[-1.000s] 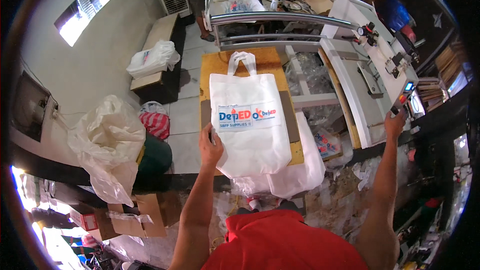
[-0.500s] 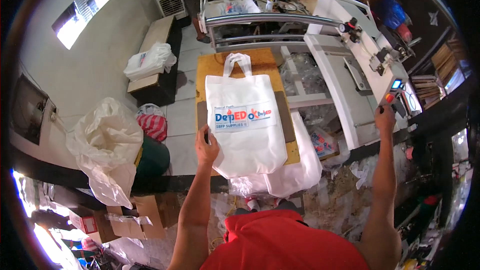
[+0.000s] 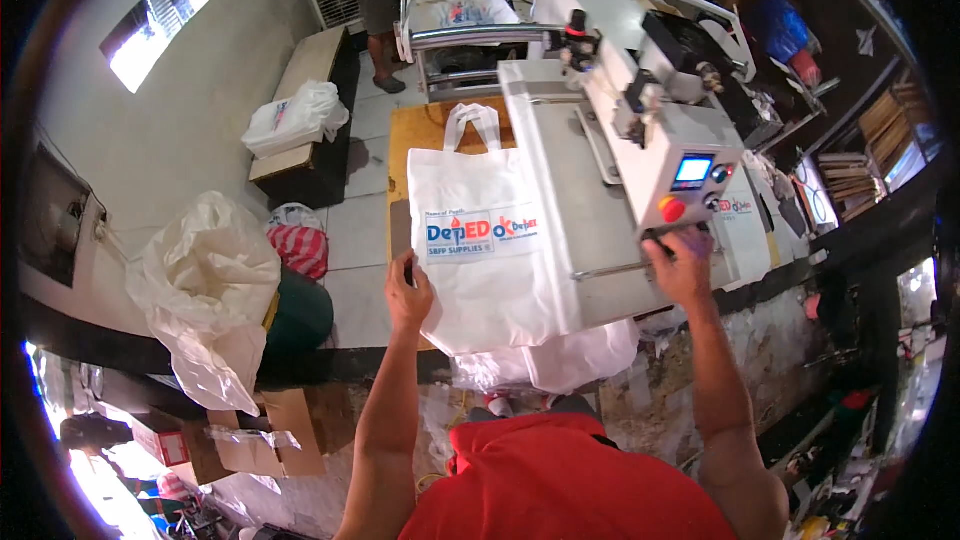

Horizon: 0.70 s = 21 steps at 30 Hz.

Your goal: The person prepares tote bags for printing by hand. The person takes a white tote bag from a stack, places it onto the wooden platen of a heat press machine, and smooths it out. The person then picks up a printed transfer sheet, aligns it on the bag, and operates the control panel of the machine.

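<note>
A white tote bag (image 3: pixel 480 290) with a printed blue and red design lies flat on the work board, its two loop handles pointing away from me. My left hand (image 3: pixel 409 292) is beside the bag's left edge, fingers bent and thumb apart, with nothing visible in them. My right hand (image 3: pixel 682 265) grips the front handle under the control box (image 3: pixel 690 170) of a heat press. The press's wide, flat head (image 3: pixel 560 160) stands over the right part of the bag and hides some of its print. A small lit screen and a red knob are on the box.
Another printed white bag (image 3: pixel 740 215) shows right of the press. Metal rails (image 3: pixel 480 37) run across the back. White bags (image 3: pixel 297 118) lie on a bench at left, near a large white sack (image 3: pixel 205 260). Someone's legs (image 3: pixel 382 40) are visible at the back left.
The press head has slid left along its rails over the bag's right side, my right hand moving with it. A person's legs have come further into view at the back left.
</note>
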### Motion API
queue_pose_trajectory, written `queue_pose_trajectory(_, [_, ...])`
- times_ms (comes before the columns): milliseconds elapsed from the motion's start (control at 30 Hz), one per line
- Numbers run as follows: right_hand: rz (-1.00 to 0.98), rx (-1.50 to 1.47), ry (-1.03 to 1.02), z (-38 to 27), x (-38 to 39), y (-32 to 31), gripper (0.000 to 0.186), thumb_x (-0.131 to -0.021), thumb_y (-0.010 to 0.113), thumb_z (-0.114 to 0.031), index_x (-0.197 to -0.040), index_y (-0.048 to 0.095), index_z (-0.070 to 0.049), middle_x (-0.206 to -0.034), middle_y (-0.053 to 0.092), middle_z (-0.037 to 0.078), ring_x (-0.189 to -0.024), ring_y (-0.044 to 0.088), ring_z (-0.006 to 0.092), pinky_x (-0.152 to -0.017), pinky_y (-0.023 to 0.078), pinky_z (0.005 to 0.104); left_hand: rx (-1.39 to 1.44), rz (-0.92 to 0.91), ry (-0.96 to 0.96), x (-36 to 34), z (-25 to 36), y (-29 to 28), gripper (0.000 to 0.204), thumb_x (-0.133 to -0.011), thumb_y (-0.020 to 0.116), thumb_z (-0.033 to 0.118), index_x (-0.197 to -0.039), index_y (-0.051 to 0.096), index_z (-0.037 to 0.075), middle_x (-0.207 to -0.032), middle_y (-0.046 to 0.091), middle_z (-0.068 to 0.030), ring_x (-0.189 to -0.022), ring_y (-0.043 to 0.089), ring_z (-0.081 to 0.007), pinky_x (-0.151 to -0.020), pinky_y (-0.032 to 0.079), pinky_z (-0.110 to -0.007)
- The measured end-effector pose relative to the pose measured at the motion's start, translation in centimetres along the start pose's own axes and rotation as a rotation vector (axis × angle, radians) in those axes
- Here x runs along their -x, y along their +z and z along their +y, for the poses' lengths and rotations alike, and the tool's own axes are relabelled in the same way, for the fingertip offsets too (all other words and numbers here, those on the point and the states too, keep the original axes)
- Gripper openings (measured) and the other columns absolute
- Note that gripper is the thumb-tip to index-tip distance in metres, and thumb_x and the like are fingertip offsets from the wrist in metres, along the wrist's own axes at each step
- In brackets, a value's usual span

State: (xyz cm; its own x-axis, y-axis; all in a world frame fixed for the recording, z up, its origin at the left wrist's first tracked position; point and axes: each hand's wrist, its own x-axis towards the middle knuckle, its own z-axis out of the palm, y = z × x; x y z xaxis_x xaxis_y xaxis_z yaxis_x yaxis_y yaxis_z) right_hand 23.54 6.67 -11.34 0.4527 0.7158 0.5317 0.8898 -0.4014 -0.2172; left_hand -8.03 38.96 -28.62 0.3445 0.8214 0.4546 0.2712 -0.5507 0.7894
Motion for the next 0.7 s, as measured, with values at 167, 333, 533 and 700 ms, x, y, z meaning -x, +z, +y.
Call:
queue_pose_trajectory(167, [-0.039, -0.06, -0.139, -7.5, -1.2, 2.7, 0.021, -0.086, 0.075, -0.027, -0.077, 0.063, -0.013, -0.077, 0.064, 0.004, -0.083, 0.058, 0.0275, -0.081, 0.036, 0.0458, -0.012, 0.003, -0.045, -0.4, -0.3, -0.4, 0.027, -0.09, 0.057, 0.003, -0.115, 0.065, -0.001, -0.104, 0.069, -0.0206, -0.094, 0.068, -0.0363, -0.085, 0.055, -0.041])
queue_pose_trajectory(333, [-0.04, -0.148, -0.192, -13.1, -1.1, 5.4, 0.019, -0.085, 0.076, -0.027, -0.088, 0.064, -0.014, -0.083, 0.065, 0.002, -0.083, 0.059, 0.0252, -0.083, 0.035, 0.0452, -0.028, -0.035, -0.089, -0.8, 0.1, -0.7, 0.025, -0.097, 0.054, 0.006, -0.118, 0.064, -0.002, -0.106, 0.071, -0.0198, -0.097, 0.07, -0.0303, -0.089, 0.055, -0.038])
queue_pose_trajectory(533, [-0.034, -0.246, -0.284, -18.2, -1.5, 6.4, 0.023, -0.087, 0.074, -0.028, -0.1, 0.066, -0.011, -0.092, 0.067, 0.005, -0.091, 0.061, 0.0258, -0.087, 0.036, 0.0448, 0.728, 0.123, -0.435, -0.3, -6.8, -4.1, 0.025, -0.105, 0.05, 0.018, -0.116, 0.065, 0.001, -0.103, 0.07, -0.0073, -0.092, 0.067, -0.0183, -0.084, 0.054, -0.032])
queue_pose_trajectory(700, [-0.025, -0.44, -0.226, -14.5, -0.5, 2.5, 0.028, -0.086, 0.069, -0.007, -0.114, 0.065, -0.007, -0.105, 0.067, 0.013, -0.103, 0.062, 0.033, -0.095, 0.044, 0.0475, 0.557, 0.401, -0.649, 5.8, -10.6, -8.8, 0.019, -0.103, 0.055, 0.015, -0.113, 0.065, 0.003, -0.098, 0.069, -0.0039, -0.084, 0.064, -0.0139, -0.073, 0.049, -0.026])
